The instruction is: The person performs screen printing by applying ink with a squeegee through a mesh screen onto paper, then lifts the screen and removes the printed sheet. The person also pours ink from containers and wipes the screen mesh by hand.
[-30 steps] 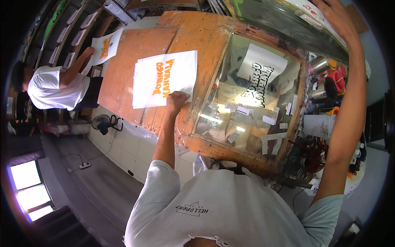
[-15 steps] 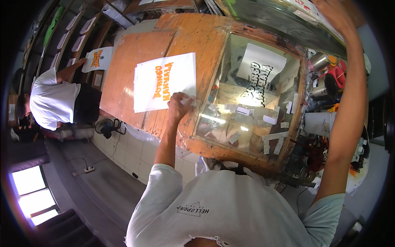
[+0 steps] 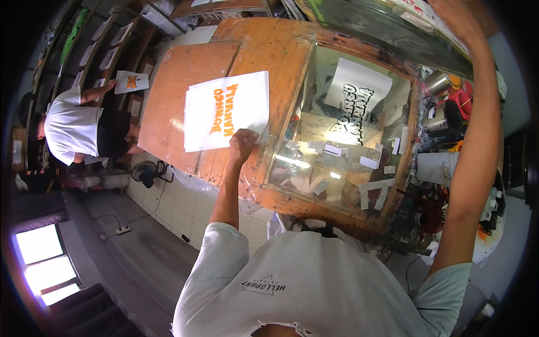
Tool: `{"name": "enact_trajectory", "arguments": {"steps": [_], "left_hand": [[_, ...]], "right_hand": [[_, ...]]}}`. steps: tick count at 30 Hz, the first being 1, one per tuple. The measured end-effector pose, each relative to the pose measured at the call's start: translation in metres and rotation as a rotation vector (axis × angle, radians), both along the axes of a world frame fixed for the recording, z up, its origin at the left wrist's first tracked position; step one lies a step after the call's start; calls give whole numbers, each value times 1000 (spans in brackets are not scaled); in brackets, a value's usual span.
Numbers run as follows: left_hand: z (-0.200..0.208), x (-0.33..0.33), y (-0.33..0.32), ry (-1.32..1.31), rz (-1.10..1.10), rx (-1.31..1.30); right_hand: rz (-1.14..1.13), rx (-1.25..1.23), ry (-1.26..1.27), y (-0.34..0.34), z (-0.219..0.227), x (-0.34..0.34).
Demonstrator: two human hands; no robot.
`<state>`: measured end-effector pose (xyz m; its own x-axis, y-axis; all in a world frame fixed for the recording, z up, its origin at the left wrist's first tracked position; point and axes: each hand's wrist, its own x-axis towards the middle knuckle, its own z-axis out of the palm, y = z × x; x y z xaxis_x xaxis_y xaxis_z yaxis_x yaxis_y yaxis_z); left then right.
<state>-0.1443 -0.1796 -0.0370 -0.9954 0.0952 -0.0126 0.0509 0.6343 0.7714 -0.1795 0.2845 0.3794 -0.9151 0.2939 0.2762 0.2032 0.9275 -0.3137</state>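
Just now the co-worker's sheet (image 3: 132, 82), far left of the glass panel (image 3: 286, 174), has tipped flatter. My left hand (image 3: 242, 143) stays, fingers curled, at the corner of the printed sheets (image 3: 196, 115) left of the panel, so these remain lying. Whether it pinches, or how my right hand (image 3: 457, 21) grips beyond the panel, I cannot tell.

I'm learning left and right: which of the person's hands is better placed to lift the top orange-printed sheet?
Probably the left hand: it is right at a corner of the orange-printed sheet. The right hand is much farther away, up by the large frame.
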Motion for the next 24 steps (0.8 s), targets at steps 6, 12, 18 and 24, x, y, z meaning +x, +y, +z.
{"name": "enact_trajectory", "arguments": {"steps": [6, 12, 18, 24], "left_hand": [[9, -8, -2, -195, 29, 55], [21, -21, 37, 184, -159, -130], [6, -2, 139, 382, -66, -571], [-23, -12, 221, 415, -298, -507]], "right_hand": [[37, -34, -25, 7, -3, 0], [69, -19, -77, 13, -3, -4], [-150, 484, 569, -9, -36, -17], [188, 19, -68, 31, 0, -11]]}}
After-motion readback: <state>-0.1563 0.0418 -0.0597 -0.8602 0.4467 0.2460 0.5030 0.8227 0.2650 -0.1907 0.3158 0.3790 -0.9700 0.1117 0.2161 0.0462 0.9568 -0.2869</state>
